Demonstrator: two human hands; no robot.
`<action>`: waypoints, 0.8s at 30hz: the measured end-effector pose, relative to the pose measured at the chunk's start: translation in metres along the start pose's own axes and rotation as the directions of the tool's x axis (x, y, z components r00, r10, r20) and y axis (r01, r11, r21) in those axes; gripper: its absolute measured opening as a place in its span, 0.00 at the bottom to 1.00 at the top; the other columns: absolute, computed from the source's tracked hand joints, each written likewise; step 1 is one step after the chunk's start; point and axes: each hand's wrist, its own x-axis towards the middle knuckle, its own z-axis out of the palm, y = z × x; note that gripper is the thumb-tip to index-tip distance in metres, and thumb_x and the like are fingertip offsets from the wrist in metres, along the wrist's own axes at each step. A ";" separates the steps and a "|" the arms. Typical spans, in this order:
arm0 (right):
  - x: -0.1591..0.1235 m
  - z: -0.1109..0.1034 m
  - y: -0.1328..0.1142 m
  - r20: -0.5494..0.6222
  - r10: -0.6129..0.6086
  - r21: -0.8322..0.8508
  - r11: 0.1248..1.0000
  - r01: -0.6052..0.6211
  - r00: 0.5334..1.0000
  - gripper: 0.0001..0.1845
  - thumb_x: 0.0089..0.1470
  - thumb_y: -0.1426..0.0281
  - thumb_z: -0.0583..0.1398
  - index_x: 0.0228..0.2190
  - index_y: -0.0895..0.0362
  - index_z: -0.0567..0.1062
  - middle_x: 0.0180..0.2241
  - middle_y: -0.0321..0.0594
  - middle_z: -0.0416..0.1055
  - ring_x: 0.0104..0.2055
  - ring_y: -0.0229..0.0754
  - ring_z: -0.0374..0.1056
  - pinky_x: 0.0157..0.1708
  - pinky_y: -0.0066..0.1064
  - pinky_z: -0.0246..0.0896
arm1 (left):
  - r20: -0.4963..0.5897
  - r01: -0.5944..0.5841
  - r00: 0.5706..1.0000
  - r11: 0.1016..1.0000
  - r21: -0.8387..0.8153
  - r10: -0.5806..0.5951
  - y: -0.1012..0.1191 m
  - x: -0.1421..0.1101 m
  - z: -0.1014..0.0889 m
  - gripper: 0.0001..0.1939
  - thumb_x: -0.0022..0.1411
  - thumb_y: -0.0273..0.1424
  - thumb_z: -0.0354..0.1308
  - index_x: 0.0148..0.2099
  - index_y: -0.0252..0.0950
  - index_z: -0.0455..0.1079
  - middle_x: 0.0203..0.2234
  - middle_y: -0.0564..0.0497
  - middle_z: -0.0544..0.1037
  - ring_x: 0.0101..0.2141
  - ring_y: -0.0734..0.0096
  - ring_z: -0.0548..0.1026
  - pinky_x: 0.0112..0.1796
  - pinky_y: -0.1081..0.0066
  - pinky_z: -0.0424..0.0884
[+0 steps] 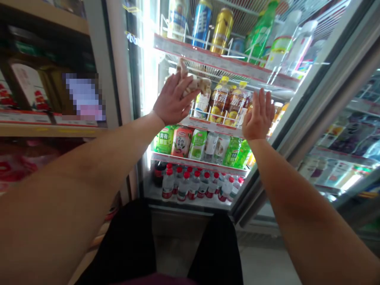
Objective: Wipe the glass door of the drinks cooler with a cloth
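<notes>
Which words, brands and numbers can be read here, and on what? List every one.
"青梅": green boxy drink container.
"冰": brown plastic bottle with yellow cap.
Too blurred: pink boxy drink container, golden metal can.
Too small: white shelf-edge strip, clear red-capped plastic bottles.
No numbers legible.

- Cloth: partly hidden by the left hand.
- Bottles behind the right hand: partly covered.
- Forearms: cut off by the picture's edges.
- Shelf strip: print too blurred to read.
</notes>
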 end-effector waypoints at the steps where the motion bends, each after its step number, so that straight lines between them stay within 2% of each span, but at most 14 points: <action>1: 0.000 0.000 0.000 -0.002 -0.004 -0.007 1.000 0.004 1.000 0.38 0.60 0.70 0.46 0.71 0.55 0.60 0.73 0.44 0.57 0.77 0.51 0.44 0.72 0.57 0.43 | -0.001 -0.007 1.000 1.000 0.005 0.007 0.000 -0.001 0.000 0.28 0.74 0.41 0.46 0.73 0.46 0.57 0.74 0.63 0.52 0.73 0.64 0.23 0.74 0.47 0.33; 3: 0.000 0.001 0.000 -0.005 -0.010 -0.021 1.000 0.010 1.000 0.38 0.60 0.70 0.46 0.71 0.55 0.59 0.73 0.44 0.57 0.77 0.51 0.44 0.72 0.57 0.43 | 0.048 -0.110 0.993 0.994 -0.019 0.111 -0.001 -0.001 0.001 0.29 0.72 0.41 0.49 0.72 0.45 0.60 0.74 0.62 0.54 0.74 0.58 0.25 0.73 0.43 0.36; 5: -0.001 0.001 0.001 -0.015 -0.019 -0.026 0.999 0.019 1.000 0.38 0.60 0.70 0.46 0.71 0.56 0.59 0.73 0.44 0.57 0.77 0.50 0.44 0.72 0.56 0.44 | 0.089 -0.239 0.966 0.969 -0.060 0.243 -0.002 -0.001 0.001 0.29 0.70 0.39 0.51 0.71 0.45 0.63 0.73 0.58 0.57 0.74 0.50 0.32 0.72 0.39 0.44; 7: -0.001 0.002 0.002 -0.040 -0.032 -0.021 0.999 0.031 0.999 0.38 0.59 0.70 0.46 0.70 0.58 0.61 0.72 0.45 0.58 0.77 0.50 0.45 0.72 0.56 0.44 | 0.081 -0.297 0.950 0.952 -0.071 0.302 -0.002 -0.001 0.001 0.28 0.71 0.37 0.51 0.71 0.45 0.64 0.73 0.55 0.58 0.74 0.45 0.39 0.70 0.37 0.50; 9: -0.002 0.003 0.003 -0.058 -0.039 -0.011 0.999 0.038 0.998 0.37 0.59 0.70 0.47 0.69 0.59 0.63 0.72 0.45 0.59 0.76 0.51 0.47 0.72 0.55 0.45 | 0.004 -0.258 0.966 0.966 -0.034 0.258 -0.001 -0.002 0.001 0.27 0.73 0.36 0.49 0.72 0.44 0.62 0.73 0.52 0.56 0.74 0.44 0.42 0.69 0.37 0.53; 12: -0.002 0.002 0.002 -0.051 -0.033 -0.004 0.999 0.033 0.998 0.37 0.60 0.70 0.47 0.69 0.59 0.64 0.72 0.46 0.59 0.76 0.51 0.48 0.72 0.55 0.45 | -0.139 -0.096 0.985 0.995 0.035 0.100 0.000 -0.003 0.002 0.28 0.76 0.35 0.48 0.74 0.42 0.57 0.75 0.52 0.51 0.74 0.50 0.37 0.70 0.40 0.49; 14: -0.001 0.000 0.001 -0.040 -0.029 -0.003 1.000 0.028 0.999 0.37 0.60 0.70 0.47 0.69 0.59 0.63 0.72 0.46 0.59 0.76 0.52 0.48 0.72 0.55 0.45 | -0.128 -0.086 0.987 0.995 0.045 0.092 0.000 -0.004 0.002 0.28 0.76 0.36 0.47 0.74 0.43 0.57 0.74 0.55 0.52 0.74 0.52 0.34 0.71 0.42 0.47; 16: -0.001 -0.001 -0.001 -0.026 -0.017 0.000 1.000 0.017 1.000 0.37 0.60 0.70 0.46 0.70 0.58 0.62 0.72 0.46 0.58 0.77 0.52 0.47 0.72 0.56 0.44 | -0.040 -0.179 0.983 0.984 0.013 0.179 0.000 -0.003 0.002 0.27 0.75 0.37 0.48 0.73 0.44 0.59 0.73 0.56 0.57 0.74 0.51 0.35 0.71 0.41 0.48; 18: -0.001 -0.003 -0.003 -0.009 -0.004 0.002 1.000 0.004 1.000 0.38 0.60 0.70 0.46 0.70 0.57 0.60 0.72 0.45 0.57 0.77 0.52 0.46 0.72 0.57 0.44 | 0.016 -0.239 0.971 0.971 -0.023 0.239 0.002 -0.003 0.002 0.27 0.74 0.38 0.47 0.72 0.41 0.62 0.71 0.52 0.61 0.74 0.46 0.39 0.69 0.37 0.51; 20: 0.000 -0.004 -0.004 0.005 0.003 0.001 1.000 -0.003 1.000 0.38 0.60 0.71 0.46 0.71 0.55 0.59 0.73 0.45 0.57 0.77 0.52 0.45 0.72 0.58 0.43 | -0.013 -0.197 0.980 0.980 -0.011 0.197 0.004 -0.002 0.000 0.27 0.75 0.38 0.47 0.71 0.38 0.62 0.70 0.48 0.62 0.74 0.43 0.42 0.68 0.36 0.53; 22: 0.000 -0.004 -0.004 0.005 0.000 -0.006 1.000 0.000 1.000 0.38 0.60 0.71 0.46 0.71 0.56 0.59 0.72 0.46 0.57 0.77 0.52 0.45 0.72 0.58 0.44 | -0.100 -0.097 0.990 0.995 0.035 0.100 0.005 -0.002 0.000 0.27 0.76 0.37 0.46 0.73 0.38 0.59 0.70 0.48 0.63 0.74 0.47 0.41 0.69 0.39 0.52; 24: 0.000 -0.004 -0.003 0.006 -0.005 -0.015 1.000 0.005 1.000 0.38 0.61 0.71 0.46 0.71 0.56 0.58 0.72 0.46 0.57 0.77 0.53 0.45 0.72 0.59 0.44 | -0.151 -0.076 0.985 0.996 0.052 0.083 0.004 -0.003 0.000 0.28 0.76 0.36 0.46 0.74 0.40 0.56 0.70 0.52 0.63 0.74 0.52 0.37 0.70 0.42 0.50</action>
